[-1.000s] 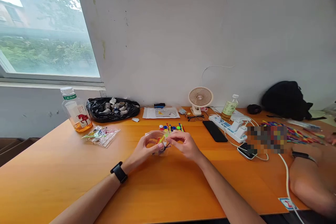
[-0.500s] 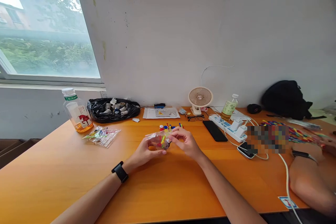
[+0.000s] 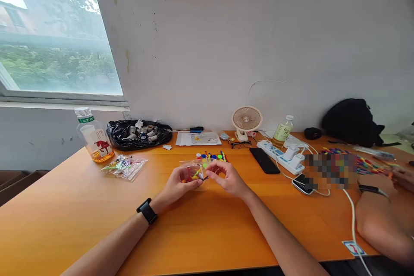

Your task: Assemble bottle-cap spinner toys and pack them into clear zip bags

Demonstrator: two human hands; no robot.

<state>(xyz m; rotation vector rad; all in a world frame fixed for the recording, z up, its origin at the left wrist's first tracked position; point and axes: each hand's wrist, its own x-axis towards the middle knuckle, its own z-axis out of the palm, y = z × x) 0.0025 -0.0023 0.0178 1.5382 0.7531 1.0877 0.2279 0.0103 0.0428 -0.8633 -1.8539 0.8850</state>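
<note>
A clear plastic bag [image 3: 193, 164] with small yellow, red, white and dark blue plastic pieces lies between my hands, low over the table. My left hand [image 3: 177, 185] is closed around its left side, thumb along the front. My right hand [image 3: 226, 177] pinches at the right side of the bag, beside a dark blue piece; its fingertips partly hide what they grip. Just behind the bag sit several small coloured pieces, among them a blue round cap [image 3: 219, 157] and a green one [image 3: 220, 156].
Another bag of small pieces [image 3: 124, 167] and a large bottle [image 3: 95, 138] stand left, near a black plastic bag [image 3: 129, 144]. Behind are a fan [image 3: 247, 119] and glasses [image 3: 241, 144]. To the right are a black phone [image 3: 264, 161], a power strip [image 3: 280, 158] and another person's arm [image 3: 377, 211].
The bag has tipped lower, and its pieces show more plainly. My right fingers have shifted slightly left and down. More coloured pieces behind the bag are visible.
</note>
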